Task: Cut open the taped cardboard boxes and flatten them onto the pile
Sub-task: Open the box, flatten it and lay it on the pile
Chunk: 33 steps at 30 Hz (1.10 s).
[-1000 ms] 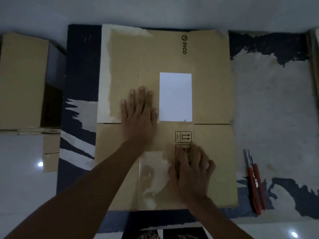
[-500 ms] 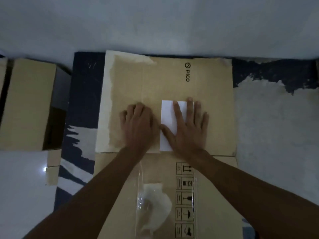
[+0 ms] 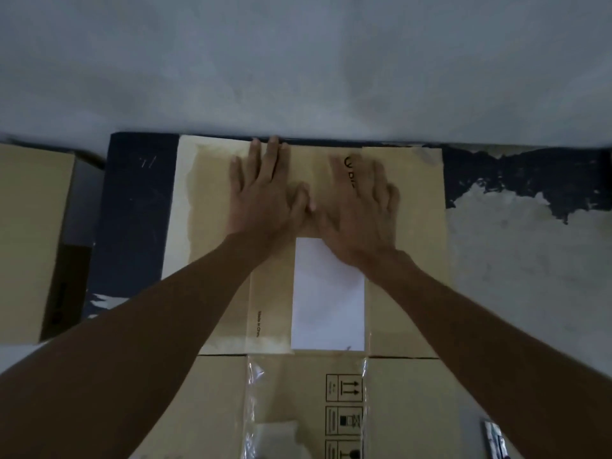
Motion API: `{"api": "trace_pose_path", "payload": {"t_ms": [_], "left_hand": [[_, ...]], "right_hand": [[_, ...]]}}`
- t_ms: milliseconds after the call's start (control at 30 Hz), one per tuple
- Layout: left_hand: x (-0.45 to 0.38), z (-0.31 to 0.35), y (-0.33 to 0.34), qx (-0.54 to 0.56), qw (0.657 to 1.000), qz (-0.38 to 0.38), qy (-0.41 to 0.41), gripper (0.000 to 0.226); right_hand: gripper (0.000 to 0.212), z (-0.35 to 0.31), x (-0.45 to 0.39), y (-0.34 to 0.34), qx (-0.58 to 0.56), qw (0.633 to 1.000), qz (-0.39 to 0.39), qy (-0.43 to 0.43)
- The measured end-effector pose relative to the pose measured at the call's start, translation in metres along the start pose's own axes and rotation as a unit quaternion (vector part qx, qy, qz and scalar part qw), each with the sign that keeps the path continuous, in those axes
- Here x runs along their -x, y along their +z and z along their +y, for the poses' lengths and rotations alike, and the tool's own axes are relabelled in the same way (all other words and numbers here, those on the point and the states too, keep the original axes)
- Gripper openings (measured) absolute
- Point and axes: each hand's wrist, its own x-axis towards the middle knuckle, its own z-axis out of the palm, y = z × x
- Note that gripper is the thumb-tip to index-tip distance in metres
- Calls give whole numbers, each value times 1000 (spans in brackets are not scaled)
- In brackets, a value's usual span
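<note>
A flattened brown cardboard box (image 3: pixel 407 260) lies on the floor in front of me, with a white label (image 3: pixel 328 303) at its middle and clear tape over handling symbols at the near end. My left hand (image 3: pixel 265 190) presses flat on its far end, fingers straight and reaching the far edge. Beside it, my right hand (image 3: pixel 361 207) also lies flat with spread fingers, covering part of a black printed logo. The two thumbs nearly touch. Neither hand holds anything.
A standing cardboard box (image 3: pixel 29 240) with an open dark side is at the left. Under the flattened box lies a dark sheet (image 3: pixel 135 210) with torn patches. A pale wall (image 3: pixel 298 61) rises right behind. The tip of a cutter (image 3: pixel 495 438) shows at bottom right.
Both hands have slid away from me along the flattened box, from its near half and the label up to its far edge. The view has tilted up toward the wall.
</note>
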Motion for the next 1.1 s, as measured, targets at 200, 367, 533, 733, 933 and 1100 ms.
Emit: {"api": "trace_pose_path", "payload": {"t_ms": [200,367,533,733,933,1100], "left_hand": [[-4,-1,2,31,999,17,-6,65],[-4,-7,0,67,998,-5,6,69],[32,-40,-9,125,991,1,-43,67],[112,-78,-10,59,986,38,-152,71],[111,-51,-26,87,931,118,-333,73],[110,-54,-40,256,852,199,-412,59]], "right_hand": [[73,9,-22,19,51,997,31,-40],[74,9,-25,12,43,998,-11,-37],[81,15,-30,-1,29,993,-102,-49],[86,37,-13,-15,-83,991,-93,-53],[108,53,100,-19,-99,946,37,307],[97,49,136,-30,-109,915,17,389]]}}
